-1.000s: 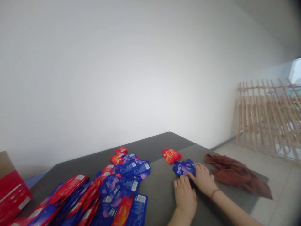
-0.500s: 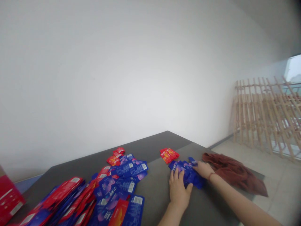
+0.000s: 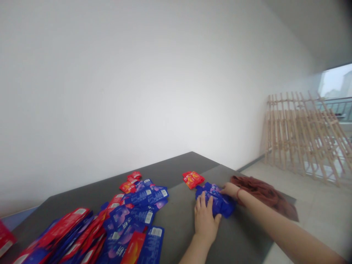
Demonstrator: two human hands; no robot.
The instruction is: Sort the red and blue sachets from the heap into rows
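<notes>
My left hand (image 3: 205,218) lies with spread fingers on the near left side of a small pile of blue packets (image 3: 217,200). At the pile's right edge is my right hand (image 3: 231,191), its fingers together against the blue packets; whether they pinch one is too small to tell. Just behind this pile, several red-orange packets (image 3: 193,179) overlap one another. A larger spread of blue and red packets (image 3: 143,198) covers the table's left part, with a row of stacked red and blue packets (image 3: 66,227) at its near left.
The dark grey table (image 3: 176,220) has its far corner near the white wall. A brown cloth (image 3: 264,196) lies at its right edge, beside my right forearm. A red box (image 3: 4,238) shows at far left. Wooden frames (image 3: 299,135) lean at the right.
The view has shifted slightly to the right. The blue packet that stuck up by my right hand now lies down in the pile. My left hand stays on the pile.
</notes>
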